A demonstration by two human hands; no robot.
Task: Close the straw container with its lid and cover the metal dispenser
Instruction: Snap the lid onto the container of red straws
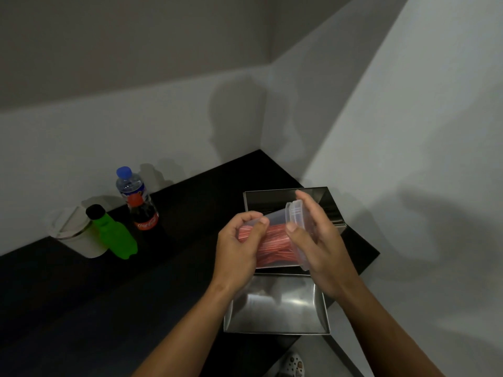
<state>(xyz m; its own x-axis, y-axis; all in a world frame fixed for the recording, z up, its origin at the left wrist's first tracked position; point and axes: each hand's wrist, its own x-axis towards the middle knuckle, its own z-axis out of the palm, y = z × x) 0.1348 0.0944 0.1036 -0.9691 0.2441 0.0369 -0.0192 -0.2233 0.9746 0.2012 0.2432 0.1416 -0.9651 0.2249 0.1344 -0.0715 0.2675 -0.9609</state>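
A clear plastic straw container [275,240] full of red-and-white straws lies tilted on its side in the air above the metal dispenser [277,306]. My left hand [239,248] grips its bottom end. My right hand [315,240] presses the clear round lid [296,213] against the container's mouth. The dispenser stands open on the black counter, its hinged metal cover [275,200] raised behind my hands. Its shiny inside is partly hidden by my hands and the container.
At the back left of the black counter [163,268] stand a white lidded cup [73,232], a green bottle [114,235], a cola bottle [143,213] and a water bottle [129,180]. White walls close in behind and to the right. A shoe [292,363] shows on the floor.
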